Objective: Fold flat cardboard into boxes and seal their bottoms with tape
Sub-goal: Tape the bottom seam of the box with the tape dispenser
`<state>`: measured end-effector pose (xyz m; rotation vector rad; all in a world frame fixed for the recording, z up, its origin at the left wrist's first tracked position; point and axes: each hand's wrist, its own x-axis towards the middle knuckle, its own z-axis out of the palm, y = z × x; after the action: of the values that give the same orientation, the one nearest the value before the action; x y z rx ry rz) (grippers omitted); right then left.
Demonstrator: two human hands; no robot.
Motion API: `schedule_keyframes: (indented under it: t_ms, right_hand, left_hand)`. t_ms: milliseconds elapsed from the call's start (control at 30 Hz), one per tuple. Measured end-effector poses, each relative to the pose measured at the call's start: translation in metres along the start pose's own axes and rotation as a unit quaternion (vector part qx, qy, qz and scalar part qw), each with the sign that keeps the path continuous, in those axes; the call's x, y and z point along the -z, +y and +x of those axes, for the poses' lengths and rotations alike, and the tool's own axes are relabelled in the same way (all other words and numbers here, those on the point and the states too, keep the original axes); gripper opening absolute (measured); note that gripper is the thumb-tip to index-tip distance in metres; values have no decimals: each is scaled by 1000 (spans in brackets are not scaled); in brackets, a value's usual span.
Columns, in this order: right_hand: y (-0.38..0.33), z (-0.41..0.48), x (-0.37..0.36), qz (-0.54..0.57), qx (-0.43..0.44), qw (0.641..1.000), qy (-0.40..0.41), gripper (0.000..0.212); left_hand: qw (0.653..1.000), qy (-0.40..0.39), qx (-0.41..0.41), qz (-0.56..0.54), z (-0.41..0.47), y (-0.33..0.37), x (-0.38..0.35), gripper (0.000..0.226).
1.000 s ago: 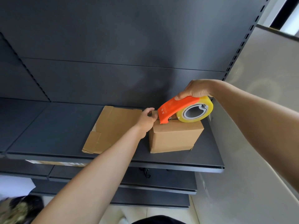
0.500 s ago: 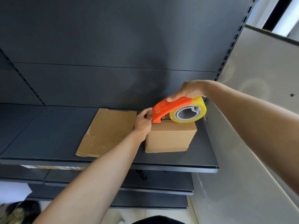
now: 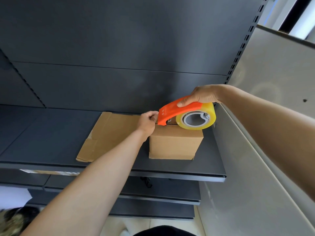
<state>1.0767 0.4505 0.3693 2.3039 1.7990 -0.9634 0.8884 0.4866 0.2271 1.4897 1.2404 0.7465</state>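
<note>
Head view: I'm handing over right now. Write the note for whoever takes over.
Left hand: fingers curled at the top left edge of the box, beside the dispenser's nose; what they pinch is hidden.
Right hand: grips the dispenser, nose down on the box top.
Things: box stands on the shelf; flat cardboard lies left of it.
Done: one box folded.
To do: tape across its top face, none visible yet; then fold the flat cardboard.

This looks like a shop or stockroom fitted with dark metal gondola shelving. The shelf (image 3: 51,133) has a plain back panel (image 3: 119,48) above it, a slotted upright (image 3: 238,53) at its right end, lower shelves (image 3: 119,189) beneath it, and a pale grey side panel (image 3: 272,74) to its right.
</note>
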Motion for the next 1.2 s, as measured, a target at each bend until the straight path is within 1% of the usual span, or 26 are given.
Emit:
schedule_keyframes:
  t_ms: [133, 167, 233, 333, 367, 467, 500, 567, 633, 667, 700, 733, 800, 833, 867, 933, 1033, 1100, 1200]
  right_hand:
    - [26, -12, 18, -17, -32, 999, 28, 57]
    - [36, -16, 24, -18, -42, 998, 33, 56]
    - [49, -27, 31, -7, -55, 998, 34, 59]
    - [63, -33, 32, 9, -54, 998, 25, 77]
    - [67, -34, 30, 21, -53, 998, 21, 77]
    - [78, -41, 27, 40, -52, 998, 17, 51]
    - [81, -43, 26, 44, -52, 998, 18, 51]
    - [87, -47, 26, 49, -57, 997, 14, 66]
    - [94, -46, 28, 48, -56, 997, 14, 93]
    - [99, -45, 28, 45, -61, 997, 16, 101]
    - [104, -45, 26, 43, -67, 997, 16, 100]
    - [107, -45, 23, 40, -71, 997, 15, 91]
    - [111, -44, 14, 44, -82, 996, 19, 60]
    - [113, -43, 10, 46, -85, 995, 21, 50]
    - [115, -43, 7, 47, -88, 995, 19, 46]
    - [118, -44, 4, 49, -91, 994, 17, 46]
    - [122, -46, 7, 52, -95, 994, 22, 48]
    - [124, -47, 9, 48, -96, 994, 23, 47]
    - [127, -49, 10, 52, -92, 994, 30, 47]
  left_hand:
    - [999, 24, 0, 34, 3, -1, 7, 35]
    - [999, 29, 0, 42, 4, -2, 9, 35]
    - [998, 30, -4, 53, 5, -1, 7, 35]
    - [998, 31, -10, 63, 5, 1, -3, 35]
    - [997, 34, -10, 67, 6, 2, -6, 36]
    - [996, 37, -19, 82, 6, 5, -9, 37]
    - [995, 34, -23, 90, 6, 5, -10, 37]
    - [993, 36, -33, 107, 5, 7, -13, 38]
    - [990, 37, -38, 130, 7, 7, -14, 38]
    - [987, 36, -46, 149, 8, 6, -15, 38]
    - [981, 37, -58, 179, 9, 6, -15, 39]
    - [973, 38, -74, 217, 9, 6, -15, 40]
    - [947, 43, -111, 298, 7, 9, -18, 45]
    - [931, 46, -135, 336, 5, 10, -21, 48]
    - [918, 46, -153, 363, 2, 12, -24, 48]
    - [899, 44, -168, 402, -2, 15, -27, 45]
    - [894, 36, -160, 417, -4, 17, -31, 42]
    - [890, 27, -170, 423, -8, 16, -36, 29]
    - [886, 14, -164, 434, -13, 15, -43, 38]
